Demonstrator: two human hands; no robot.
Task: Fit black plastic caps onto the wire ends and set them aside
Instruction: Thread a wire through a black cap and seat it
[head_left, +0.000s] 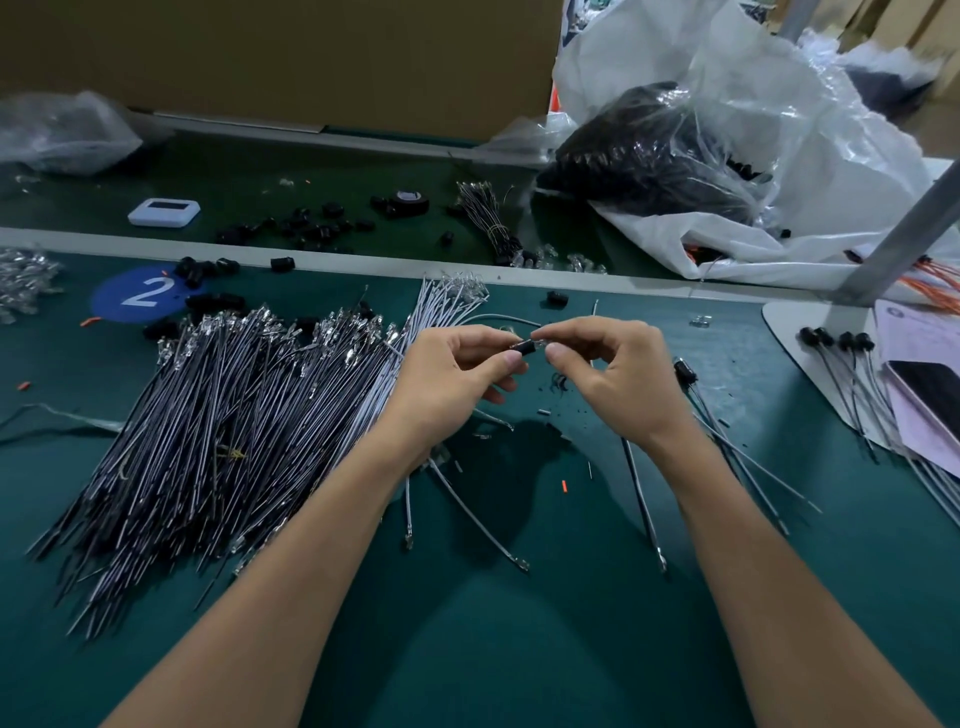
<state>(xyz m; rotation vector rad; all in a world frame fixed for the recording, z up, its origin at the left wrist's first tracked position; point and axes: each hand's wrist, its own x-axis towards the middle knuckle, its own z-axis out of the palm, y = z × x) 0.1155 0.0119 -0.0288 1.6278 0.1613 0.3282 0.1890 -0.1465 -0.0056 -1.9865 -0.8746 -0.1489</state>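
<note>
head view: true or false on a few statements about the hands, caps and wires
1. The left hand pinches a black cap. True.
2. The right hand hangs open and idle. False: its fingers pinch the wire end at the cap.
3. The big wire pile lies right of both hands. False: it lies to their left.
4. The blue sticker shows a 2. True.
5. Several capped wires lie at the far right. True.

White device (163, 212), tape roll (408, 202)
</note>
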